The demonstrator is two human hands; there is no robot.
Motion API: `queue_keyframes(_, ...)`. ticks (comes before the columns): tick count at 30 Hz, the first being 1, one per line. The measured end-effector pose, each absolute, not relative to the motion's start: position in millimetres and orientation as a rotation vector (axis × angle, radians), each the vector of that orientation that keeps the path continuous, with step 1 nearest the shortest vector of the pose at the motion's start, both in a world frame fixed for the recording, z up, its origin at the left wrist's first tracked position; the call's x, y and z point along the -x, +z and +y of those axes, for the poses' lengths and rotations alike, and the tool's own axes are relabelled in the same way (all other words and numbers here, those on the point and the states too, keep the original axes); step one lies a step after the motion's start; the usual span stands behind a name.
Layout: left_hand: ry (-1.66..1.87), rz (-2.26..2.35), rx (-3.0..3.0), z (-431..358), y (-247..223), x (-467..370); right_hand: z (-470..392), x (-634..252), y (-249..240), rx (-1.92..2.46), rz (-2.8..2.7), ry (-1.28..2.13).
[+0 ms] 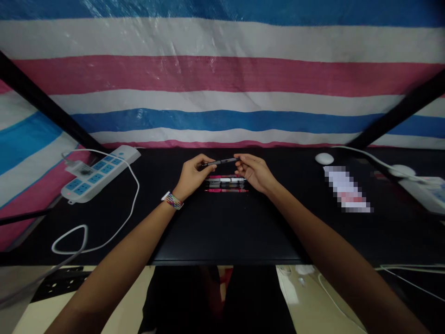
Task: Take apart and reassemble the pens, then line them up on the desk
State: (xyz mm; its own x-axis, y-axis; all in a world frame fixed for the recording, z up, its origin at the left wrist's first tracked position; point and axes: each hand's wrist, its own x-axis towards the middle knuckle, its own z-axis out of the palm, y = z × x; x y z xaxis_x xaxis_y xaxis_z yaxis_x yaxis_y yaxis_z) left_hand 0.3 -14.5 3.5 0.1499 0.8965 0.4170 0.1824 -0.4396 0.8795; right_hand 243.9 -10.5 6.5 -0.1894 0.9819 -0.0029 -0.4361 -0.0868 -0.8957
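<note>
A dark pen (225,161) is held level between my two hands, just above the black tabletop. My left hand (195,172) pinches its left end between thumb and fingers; a colourful woven band circles that wrist. At the other end, my right hand (255,171) grips the pen's tip with thumb and forefinger, its other fingers curled below. Under the held pen, several pens lie side by side on the table, among them a white pen (227,180) and a pink pen (225,190). My right fingers partly cover the right ends of the farther ones.
A white power strip (100,174) with a plugged-in adapter and looping white cable (134,208) sits at left. Toward the right are a white mouse-like object (324,159), a blurred-out paper (347,192) and another power strip (422,188). Striped sheeting (222,74) hangs behind.
</note>
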Motion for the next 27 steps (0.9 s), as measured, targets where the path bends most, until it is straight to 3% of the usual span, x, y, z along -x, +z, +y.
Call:
queue_keyframes(4, 1.347, 1.039, -1.748, -15.3, 4.3, -1.4, -13.5, -243.9, 11.9, 0.752, -0.895, 1.716)
queue_keyframes(15, 1.337, 1.065, -1.775, -17.8, 5.6, -1.1, -18.5, -242.9, 16.8, 0.708, -0.874, 1.709)
queue_keyframes(27, 1.304, 1.088, -1.905, -18.0, 10.4, 1.3, -20.5, -237.9, 9.5, 0.692, -1.012, 1.536)
